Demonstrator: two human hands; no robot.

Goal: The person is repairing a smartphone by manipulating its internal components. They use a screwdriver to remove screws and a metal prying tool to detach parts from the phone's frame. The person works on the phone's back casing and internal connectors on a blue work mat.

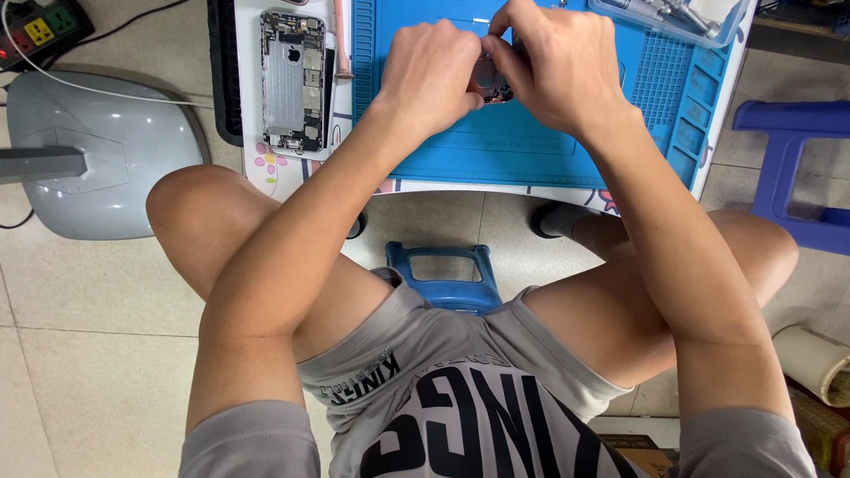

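Nearest to us: a grey shirt with large dark lettering, bare knees spread wide, and between them the blue stool [440, 276] we sit on, over a pale tiled floor [88, 354].

Both our forearms run up from the lower corners and meet over the blue work mat [522, 146], which lies on a low white bench [292, 181] with flower prints along its near edge.

Left hand [431, 75]: fingers curled in, fingertips pinching the left side of a small dark component [492, 82] held just above the mat. Right hand [551, 66]: also curled, thumb and fingers closed on the same piece from the right and top. The two hands touch each other around it. Most of the component is hidden by the fingers; we cannot tell what kind of part it is beyond small, dark and a little pinkish.

Left of the mat, on the bench: an opened phone chassis [294, 80], silver, lying flat with inner parts exposed, well apart from the hands. A thin pinkish tool [341, 44] lies between chassis and mat.

Far right corner of the mat: a clear tray [664, 22] holding metal tools.

Floor, left: a grey rounded fan base [106, 150], and beyond it a power strip [40, 31] with a white cable. Right: a blue plastic stool [792, 164], and a pale roll [815, 358] at the edge.
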